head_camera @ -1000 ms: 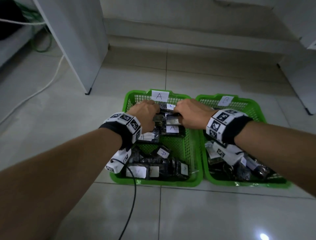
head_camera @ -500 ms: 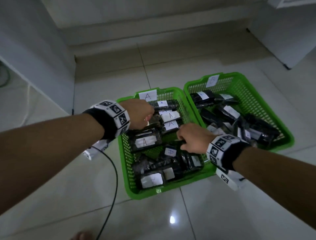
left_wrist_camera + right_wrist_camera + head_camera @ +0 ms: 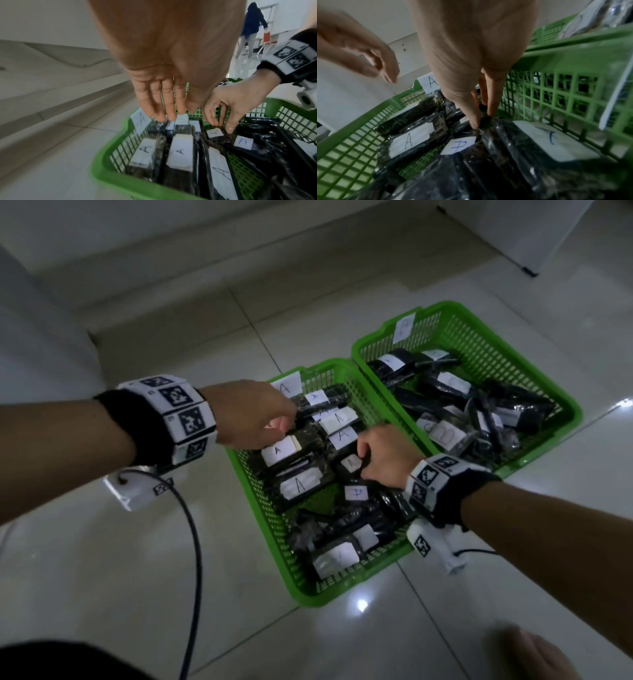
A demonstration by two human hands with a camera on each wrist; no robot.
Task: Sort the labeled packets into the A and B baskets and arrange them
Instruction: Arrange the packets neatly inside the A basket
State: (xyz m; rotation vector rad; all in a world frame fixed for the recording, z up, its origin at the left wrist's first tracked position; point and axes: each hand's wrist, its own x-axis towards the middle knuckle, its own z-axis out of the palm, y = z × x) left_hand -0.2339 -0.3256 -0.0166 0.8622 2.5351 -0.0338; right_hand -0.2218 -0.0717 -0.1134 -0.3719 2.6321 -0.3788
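Observation:
Two green baskets stand side by side on the tiled floor. The A basket (image 3: pixel 310 594) holds black packets with white A labels, several of them lined up in rows at its far end. The B basket (image 3: pixel 568 409) to its right holds a loose heap of black packets. My left hand (image 3: pixel 284 422) hovers at the far left of the A basket, its relaxed fingers (image 3: pixel 164 115) touching the packets there and holding nothing. My right hand (image 3: pixel 363 457) reaches into the middle of the A basket and pinches the wrapper end of a black packet (image 3: pixel 486 122) beside a small A label (image 3: pixel 351 463).
A black cable (image 3: pixel 195 542) trails over the floor left of the A basket. A raised step runs along the back, with white furniture at the far right. A foot (image 3: pixel 534 655) shows at the bottom right. A person (image 3: pixel 252 27) stands far off.
My right hand has come back from the far end of the A basket to its middle and taken hold of a packet end. The left hand has stayed at the far left.

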